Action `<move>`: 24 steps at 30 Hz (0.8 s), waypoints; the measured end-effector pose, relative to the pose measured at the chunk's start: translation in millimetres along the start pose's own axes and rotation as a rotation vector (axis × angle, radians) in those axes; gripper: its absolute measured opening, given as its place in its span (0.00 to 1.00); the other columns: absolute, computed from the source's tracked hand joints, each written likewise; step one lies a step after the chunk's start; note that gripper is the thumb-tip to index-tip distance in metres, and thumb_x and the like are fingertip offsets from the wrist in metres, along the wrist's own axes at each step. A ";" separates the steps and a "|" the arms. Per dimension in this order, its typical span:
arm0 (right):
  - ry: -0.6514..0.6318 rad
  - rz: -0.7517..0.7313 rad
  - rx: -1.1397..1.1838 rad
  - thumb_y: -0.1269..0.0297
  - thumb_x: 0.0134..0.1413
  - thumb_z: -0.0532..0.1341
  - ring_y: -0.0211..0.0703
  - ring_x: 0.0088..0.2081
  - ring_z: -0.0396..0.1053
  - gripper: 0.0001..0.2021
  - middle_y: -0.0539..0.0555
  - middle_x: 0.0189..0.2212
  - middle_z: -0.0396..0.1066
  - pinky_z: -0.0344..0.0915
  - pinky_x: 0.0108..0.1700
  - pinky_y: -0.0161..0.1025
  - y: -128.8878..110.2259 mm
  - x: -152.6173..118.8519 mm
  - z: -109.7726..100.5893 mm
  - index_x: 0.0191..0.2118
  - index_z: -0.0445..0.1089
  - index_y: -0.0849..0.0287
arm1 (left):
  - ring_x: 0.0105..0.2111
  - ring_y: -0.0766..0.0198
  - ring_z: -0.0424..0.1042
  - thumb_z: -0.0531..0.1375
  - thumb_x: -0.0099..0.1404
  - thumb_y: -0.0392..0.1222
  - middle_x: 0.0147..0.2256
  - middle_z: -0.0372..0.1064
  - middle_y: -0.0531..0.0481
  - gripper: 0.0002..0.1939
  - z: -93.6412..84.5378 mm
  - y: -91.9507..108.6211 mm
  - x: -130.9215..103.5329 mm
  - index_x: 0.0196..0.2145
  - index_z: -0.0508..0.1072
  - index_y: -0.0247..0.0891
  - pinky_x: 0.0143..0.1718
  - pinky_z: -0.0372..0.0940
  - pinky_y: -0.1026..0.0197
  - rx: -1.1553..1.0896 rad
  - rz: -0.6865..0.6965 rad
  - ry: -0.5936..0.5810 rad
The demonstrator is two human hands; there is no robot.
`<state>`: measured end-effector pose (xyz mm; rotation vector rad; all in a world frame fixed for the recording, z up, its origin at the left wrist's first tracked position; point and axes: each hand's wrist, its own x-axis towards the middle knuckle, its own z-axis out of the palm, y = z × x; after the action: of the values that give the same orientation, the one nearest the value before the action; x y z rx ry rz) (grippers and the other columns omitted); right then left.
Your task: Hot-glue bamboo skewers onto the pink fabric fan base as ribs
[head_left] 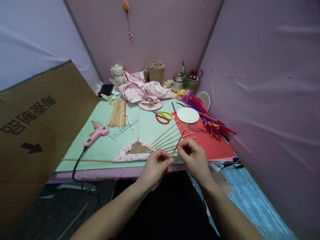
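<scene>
From the head view, I have the left hand (pixel 157 166) at the near edge of the table (pixel 147 128), its fingers closed in a pinch on a stick (pixel 180 141). The stick is tilted, far end to the right, with a red section along its upper part. I have the right hand (pixel 193 156) just beside it, on the right; its fingers are bent with the tips close together, but I cannot tell whether they have hold of anything. Left of the hands lies the half-disc (pixel 121 155), edged in floral cloth, with a spread of sticks (pixel 165 140) at its right end. Farther left is the glue gun (pixel 98 133); beyond it, the stick bundle (pixel 117 113) lies near the ruler (pixel 123 129). The scissors (pixel 163 116) lie at mid-table. On the right, the white disc (pixel 188 115) overlaps the red sheet (pixel 217 146), with pipe cleaners (pixel 203 111) alongside.
</scene>
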<state>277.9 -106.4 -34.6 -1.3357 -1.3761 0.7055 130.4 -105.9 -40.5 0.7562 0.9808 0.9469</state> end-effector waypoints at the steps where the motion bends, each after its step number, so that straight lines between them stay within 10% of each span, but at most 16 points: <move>1: 0.018 -0.028 -0.013 0.66 0.54 0.60 0.37 0.27 0.60 0.08 0.48 0.24 0.62 0.57 0.31 0.36 -0.2 -2.2 1.9 0.25 0.64 0.56 | 0.17 0.74 0.65 0.76 0.44 0.43 0.21 0.67 0.59 0.17 -0.1 -0.6 0.4 0.24 0.72 0.35 0.20 0.57 0.69 -0.001 0.003 0.006; 9: -0.026 0.031 0.042 0.60 0.62 0.52 0.38 0.27 0.57 0.12 0.47 0.23 0.56 0.56 0.31 0.37 -6.2 -6.9 -7.3 0.27 0.58 0.55 | 0.22 0.73 0.65 0.77 0.42 0.51 0.26 0.65 0.58 0.23 -2.9 -1.7 0.1 0.27 0.74 0.36 0.24 0.66 0.67 -0.081 -0.033 0.011; 15: -0.251 0.079 -0.380 0.52 0.65 0.51 0.38 0.23 0.56 0.21 0.48 0.19 0.56 0.54 0.28 0.38 11.7 -33.9 -66.2 0.22 0.55 0.55 | 0.23 0.73 0.63 0.77 0.43 0.50 0.27 0.65 0.57 0.21 -7.1 -1.6 -1.3 0.27 0.74 0.35 0.24 0.66 0.68 -0.082 -0.033 0.016; 18: -0.373 0.091 -0.493 0.54 0.60 0.59 0.43 0.31 0.66 0.11 0.53 0.32 0.70 0.62 0.33 0.39 24.1 -49.8 -96.3 0.32 0.69 0.54 | 0.23 0.73 0.64 0.77 0.42 0.50 0.27 0.66 0.56 0.21 -6.7 -2.2 -1.8 0.26 0.74 0.35 0.23 0.65 0.69 -0.056 -0.032 0.006; 21: -0.305 0.114 -0.393 0.55 0.55 0.64 0.47 0.42 0.71 0.18 0.57 0.50 0.69 0.69 0.40 0.42 21.1 -49.2 -104.0 0.51 0.71 0.49 | 0.23 0.72 0.65 0.77 0.43 0.48 0.26 0.67 0.56 0.20 -4.8 -3.2 -2.8 0.26 0.74 0.35 0.23 0.64 0.69 -0.022 -0.031 -0.010; 24: -0.140 0.181 -0.175 0.50 0.55 0.63 0.45 0.37 0.71 0.18 0.57 0.42 0.73 0.69 0.39 0.43 7.3 -26.1 -85.7 0.48 0.73 0.54 | 0.22 0.72 0.64 0.77 0.44 0.46 0.24 0.67 0.56 0.18 -3.3 -3.7 -4.1 0.26 0.74 0.35 0.23 0.63 0.69 0.012 -0.031 -0.026</move>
<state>355.5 -150.6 -24.3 -1.5894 -1.4669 0.8271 127.5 -110.8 -43.6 0.7596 0.9739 0.9036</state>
